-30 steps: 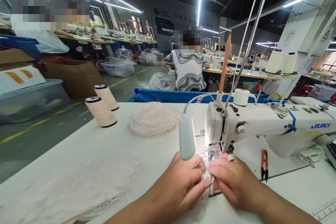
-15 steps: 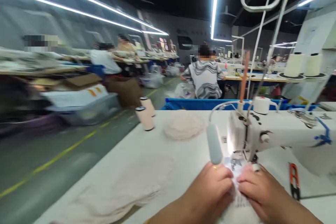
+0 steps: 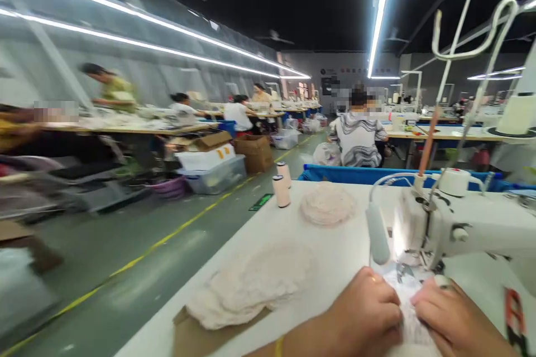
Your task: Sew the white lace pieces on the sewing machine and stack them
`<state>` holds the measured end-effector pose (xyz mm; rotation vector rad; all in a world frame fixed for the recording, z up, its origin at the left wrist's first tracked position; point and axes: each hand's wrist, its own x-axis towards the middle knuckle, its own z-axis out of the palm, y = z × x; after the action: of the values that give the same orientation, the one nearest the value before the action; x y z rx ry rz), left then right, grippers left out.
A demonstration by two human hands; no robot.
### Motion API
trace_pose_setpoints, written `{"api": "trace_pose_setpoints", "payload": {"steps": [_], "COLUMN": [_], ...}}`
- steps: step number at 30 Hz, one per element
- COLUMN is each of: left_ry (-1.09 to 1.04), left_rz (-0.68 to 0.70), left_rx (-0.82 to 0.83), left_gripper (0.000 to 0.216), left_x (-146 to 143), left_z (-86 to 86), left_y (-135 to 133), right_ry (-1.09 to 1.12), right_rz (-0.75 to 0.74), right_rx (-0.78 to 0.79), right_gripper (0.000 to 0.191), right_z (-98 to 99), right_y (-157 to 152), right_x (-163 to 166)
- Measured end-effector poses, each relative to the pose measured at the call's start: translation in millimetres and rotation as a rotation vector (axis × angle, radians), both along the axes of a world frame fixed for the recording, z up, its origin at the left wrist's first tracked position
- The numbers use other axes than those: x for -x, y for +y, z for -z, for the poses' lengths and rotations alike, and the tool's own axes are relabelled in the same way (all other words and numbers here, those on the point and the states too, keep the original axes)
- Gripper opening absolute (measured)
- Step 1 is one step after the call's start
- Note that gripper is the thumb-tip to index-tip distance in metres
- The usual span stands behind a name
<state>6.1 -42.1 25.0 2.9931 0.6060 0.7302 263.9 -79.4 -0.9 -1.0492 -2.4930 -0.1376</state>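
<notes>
White lacy fabric [image 3: 409,307] lies under the presser foot of a white sewing machine [image 3: 481,226] and runs back toward me. My left hand [image 3: 371,304] is closed on its left edge, fingers curled down. On the opposite edge my right hand [image 3: 448,307] pinches the fabric close to the needle area, a ring on one finger. The fingertips of both hands are partly hidden. Just beyond my left hand hangs a grey-green paddle-shaped piece [image 3: 378,234] beside the lit machine head. Orange-handled thread snips [image 3: 515,318] lie to the right of my right hand.
Left on the white table [image 3: 268,228] lies a stack of pale fabric pieces [image 3: 259,279] on cardboard. A round pale stack [image 3: 328,203] and two thread cones [image 3: 281,191] sit farther back. Beyond a blue cloth edge [image 3: 347,174], a person [image 3: 359,134] sits facing away.
The whole view has swung left, so the table, machine and hands appear farther right. Both hands keep hold of the fabric at the machine.
</notes>
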Motion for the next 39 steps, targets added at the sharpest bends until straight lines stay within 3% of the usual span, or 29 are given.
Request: {"api": "trace_pose_setpoints", "payload": {"steps": [3, 7, 20, 24, 29, 36, 39], "left_ry": [-0.125, -0.284, -0.222, -0.223, -0.170, -0.226, -0.239], "left_rz": [0.014, 0.086, -0.017, -0.012, 0.046, -0.005, -0.011], "left_rx": [0.074, 0.048, 0.039, 0.059, 0.121, 0.073, 0.057], "left_gripper": [0.008, 0.020, 0.025, 0.027, 0.029, 0.026, 0.028], "left_x": [0.0, -1.7, -2.0, -1.6, -0.9, -3.5, -3.8], "left_z": [-4.6, 6.6, 15.3, 6.9, -8.2, 9.0, 8.7], "left_y": [0.0, 9.6, 18.6, 16.7, 3.6, 10.5, 11.2], "right_ry": [-0.059, -0.072, -0.031, -0.018, -0.016, -0.043, -0.042], "right_rz": [0.042, 0.045, 0.128, 0.145, 0.022, 0.063, 0.094], "right_rx": [0.138, 0.193, 0.165, 0.146, 0.147, 0.159, 0.144], "right_gripper": [0.021, 0.019, 0.024, 0.025, 0.027, 0.025, 0.025], "right_z": [-26.4, -37.8, -36.0, -35.6, -39.7, -41.4, -41.7], "right_y": [-1.8, 2.7, 6.9, 5.0, -1.3, 0.6, 0.9], "right_x": [5.9, 7.8, 8.3, 7.0, 8.7, 10.5, 9.7]}}
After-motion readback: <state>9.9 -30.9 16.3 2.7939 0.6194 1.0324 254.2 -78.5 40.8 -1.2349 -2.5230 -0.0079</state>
